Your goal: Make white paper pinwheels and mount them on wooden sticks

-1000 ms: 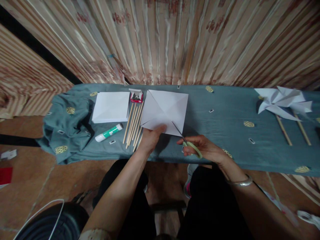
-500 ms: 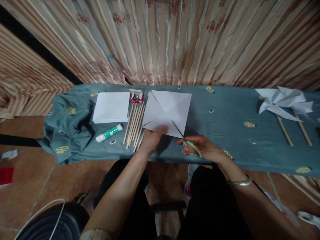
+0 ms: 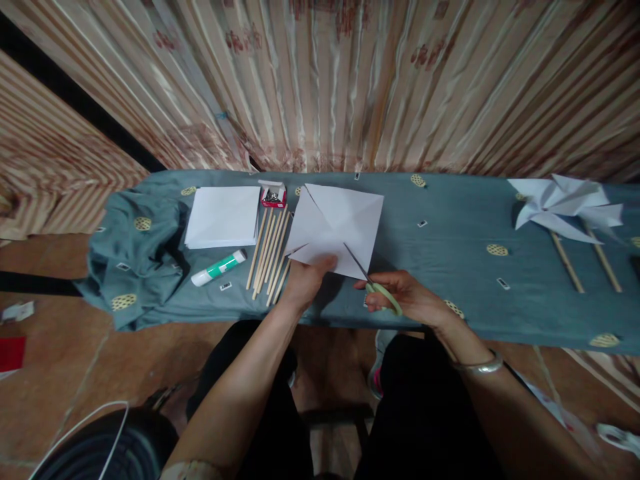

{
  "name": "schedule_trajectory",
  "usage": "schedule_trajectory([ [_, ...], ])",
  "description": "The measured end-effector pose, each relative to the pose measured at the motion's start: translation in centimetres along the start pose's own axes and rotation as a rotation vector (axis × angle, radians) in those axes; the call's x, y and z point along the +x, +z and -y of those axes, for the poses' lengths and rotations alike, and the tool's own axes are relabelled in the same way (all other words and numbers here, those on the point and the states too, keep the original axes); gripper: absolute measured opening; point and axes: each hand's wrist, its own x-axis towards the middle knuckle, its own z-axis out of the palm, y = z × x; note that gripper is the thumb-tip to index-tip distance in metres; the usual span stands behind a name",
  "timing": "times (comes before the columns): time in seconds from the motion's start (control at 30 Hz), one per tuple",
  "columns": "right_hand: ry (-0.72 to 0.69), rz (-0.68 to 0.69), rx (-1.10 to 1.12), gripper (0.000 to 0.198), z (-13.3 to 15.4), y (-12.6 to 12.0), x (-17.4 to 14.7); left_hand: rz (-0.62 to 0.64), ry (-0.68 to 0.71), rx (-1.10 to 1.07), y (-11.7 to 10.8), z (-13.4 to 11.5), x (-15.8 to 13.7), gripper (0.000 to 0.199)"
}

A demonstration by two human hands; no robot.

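Head view: my scissors (image 3: 371, 287) at the sheet's (image 3: 337, 223) near right corner.
My left hand (image 3: 305, 287) pinches the sheet's near edge, thumb on top, over the cloth (image 3: 440, 267); my right hand's (image 3: 407, 295) fingers curl round the scissors' green handles. Left of the sheet lie sticks (image 3: 271, 253), a glue stick (image 3: 219, 268) and a paper stack (image 3: 224, 217); pinwheels (image 3: 545, 217) lie well apart, far right.

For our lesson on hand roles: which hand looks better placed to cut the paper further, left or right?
Probably the right hand: it holds the scissors, blades at the white sheet, while the left hand grips that sheet's near edge.
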Motion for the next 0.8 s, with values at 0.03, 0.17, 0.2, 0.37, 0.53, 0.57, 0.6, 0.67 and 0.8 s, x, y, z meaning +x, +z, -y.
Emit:
schedule_trajectory([
  [0.03,0.0,-0.004,0.0,0.056,-0.01,0.01,0.01,-0.004,0.002,0.002,0.0,-0.03,0.0,0.054],
  [0.17,0.015,-0.012,0.005,0.059,0.13,0.08,0.03,-0.009,0.007,0.029,-0.03,-0.14,-0.03,0.053],
  [0.2,0.012,-0.011,0.009,0.059,0.19,0.11,0.03,-0.006,0.008,0.039,-0.04,-0.13,-0.04,0.052],
  [0.37,-0.023,0.004,-0.001,0.052,0.34,0.09,0.02,0.013,-0.021,0.021,-0.05,0.26,-0.07,0.052],
  [0.53,-0.001,-0.018,0.05,0.049,0.08,-0.02,0.17,0.015,-0.036,0.015,-0.01,0.47,-0.1,0.051],
  [0.57,0.004,-0.019,0.063,0.049,0.01,-0.01,0.22,0.013,-0.036,0.022,-0.01,0.46,-0.1,0.05],
  [0.6,0.007,-0.021,0.077,0.05,-0.05,0.0,0.26,0.013,-0.033,0.028,-0.02,0.45,-0.09,0.05],
  [0.67,0.017,-0.026,0.094,0.051,-0.12,0.05,0.31,0.01,-0.029,0.036,-0.04,0.44,-0.06,0.05],
  [0.8,0.03,-0.025,0.077,0.051,0.02,0.16,0.24,0.001,-0.039,0.042,-0.02,0.45,-0.08,0.049],
])
